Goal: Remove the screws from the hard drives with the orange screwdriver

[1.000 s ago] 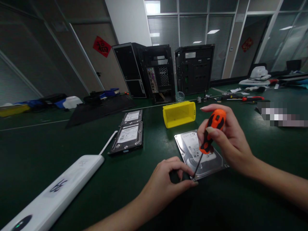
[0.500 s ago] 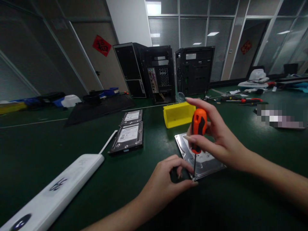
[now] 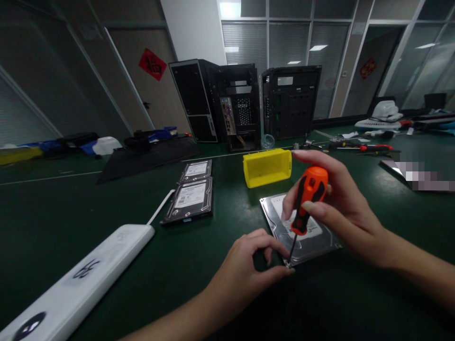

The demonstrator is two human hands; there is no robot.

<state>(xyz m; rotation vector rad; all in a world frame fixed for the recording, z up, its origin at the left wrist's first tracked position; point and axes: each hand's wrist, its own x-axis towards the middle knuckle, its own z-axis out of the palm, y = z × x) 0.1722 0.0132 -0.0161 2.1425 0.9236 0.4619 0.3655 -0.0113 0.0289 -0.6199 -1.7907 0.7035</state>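
A silver hard drive (image 3: 280, 222) with a white label lies on the green table in front of me. My right hand (image 3: 341, 213) grips an orange and black screwdriver (image 3: 311, 192), which leans to the right with its tip at the drive's near left corner. At that same corner my left hand (image 3: 254, 260) has its thumb and index finger bent close round the screwdriver tip; whether something small is between them is too small to tell. A yellow box (image 3: 267, 168), open towards me, stands just behind the drive.
Two more hard drives (image 3: 190, 196) lie left of centre. A long white power strip (image 3: 92, 274) fills the lower left. Black computer cases (image 3: 291, 102) stand at the back. Red-handled tools (image 3: 377, 148) and a partly blurred flat object (image 3: 408, 175) lie at the right.
The screwdriver handle has tilted to the right along with my right hand, while its tip stays at the drive's corner. My left hand has hardly moved.
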